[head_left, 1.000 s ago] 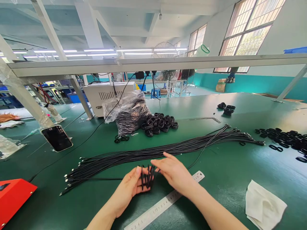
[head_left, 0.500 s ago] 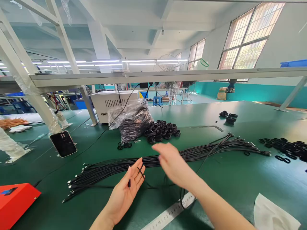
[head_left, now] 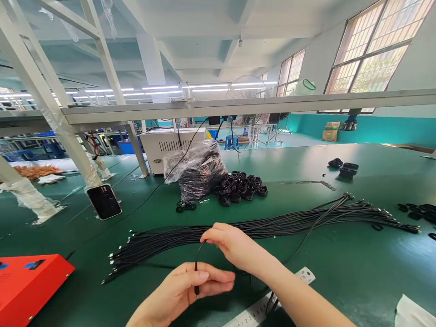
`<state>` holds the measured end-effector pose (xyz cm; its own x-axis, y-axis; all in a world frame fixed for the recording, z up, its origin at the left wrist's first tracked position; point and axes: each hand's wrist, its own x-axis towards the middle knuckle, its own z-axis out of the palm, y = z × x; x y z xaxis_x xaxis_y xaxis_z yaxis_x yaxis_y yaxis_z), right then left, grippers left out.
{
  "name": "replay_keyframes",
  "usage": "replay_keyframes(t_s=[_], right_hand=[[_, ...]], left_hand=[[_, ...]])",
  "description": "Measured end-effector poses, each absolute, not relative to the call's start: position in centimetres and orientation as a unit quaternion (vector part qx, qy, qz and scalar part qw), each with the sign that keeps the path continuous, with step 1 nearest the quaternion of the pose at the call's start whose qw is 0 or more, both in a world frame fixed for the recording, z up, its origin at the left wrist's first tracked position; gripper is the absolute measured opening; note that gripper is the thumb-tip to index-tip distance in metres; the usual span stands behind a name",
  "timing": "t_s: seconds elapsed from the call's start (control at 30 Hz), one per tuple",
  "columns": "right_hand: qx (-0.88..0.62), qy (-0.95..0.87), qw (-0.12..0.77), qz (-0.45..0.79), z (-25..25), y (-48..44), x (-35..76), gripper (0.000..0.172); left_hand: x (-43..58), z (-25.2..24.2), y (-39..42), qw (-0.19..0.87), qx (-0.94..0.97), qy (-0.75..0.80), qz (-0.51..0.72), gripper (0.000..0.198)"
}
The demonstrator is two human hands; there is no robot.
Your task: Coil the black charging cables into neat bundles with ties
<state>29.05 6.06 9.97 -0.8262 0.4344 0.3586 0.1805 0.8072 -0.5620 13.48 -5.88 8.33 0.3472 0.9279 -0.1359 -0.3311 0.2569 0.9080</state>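
A thin black cable (head_left: 196, 260) with a connector at its lower end runs between my two hands. My left hand (head_left: 185, 290) pinches it between thumb and fingers just above the connector, which points down. Higher up, my right hand (head_left: 235, 245) grips the same cable at the fingertips, so it bends in a short arc. Behind my hands a long bundle of black cables (head_left: 160, 238) with metal-tipped ends lies across the table. Under my right forearm is a steel ruler (head_left: 252, 313) with a loop of black cable over it.
Coiled black cables (head_left: 238, 186) are heaped beside a plastic bag (head_left: 200, 177) of dark items. A phone (head_left: 104, 202) leans on the rack post at left. A red box (head_left: 34, 286) stands at the near left, a white cloth (head_left: 412, 311) at the near right. Black rings (head_left: 418, 211) lie far right.
My left hand has turned and closed on the cable near its connector. My right hand has come down and left onto the cable. The view has swung left.
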Motion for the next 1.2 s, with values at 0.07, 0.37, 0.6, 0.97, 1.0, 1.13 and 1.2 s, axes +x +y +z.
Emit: replay_keyframes(t_s=[0.07,0.37,0.6,0.97,1.0,1.13,1.2], right_hand=[[-0.151,-0.910,0.241,0.300,9.8,5.6,28.9,0.035],[-0.127,-0.853,0.223,0.454,9.0,5.3,28.3,0.025],[-0.153,-0.867,0.124,0.459,8.7,4.4,28.2,0.029],[-0.128,-0.986,-0.024,0.105,13.2,-1.2,31.3,0.012],[-0.132,-0.986,0.005,0.105,13.6,-1.1,31.3,0.013],[-0.148,-0.980,0.078,0.106,14.8,0.1,31.8,0.018],[-0.148,-0.979,0.078,0.118,15.1,0.7,32.2,0.020]], left_hand=[[14.1,8.0,-5.9,0.765,0.390,0.280,0.430,0.039],[15.2,8.4,-5.8,0.813,0.314,0.111,0.477,0.048],[15.7,8.7,-6.5,0.788,0.343,0.136,0.492,0.049],[13.1,8.9,-4.5,0.567,0.290,0.234,0.735,0.044],[13.0,8.8,-4.6,0.577,0.289,0.244,0.725,0.043],[13.0,8.5,-4.9,0.656,0.295,0.249,0.648,0.041],[13.1,8.4,-4.9,0.669,0.289,0.239,0.642,0.041]])
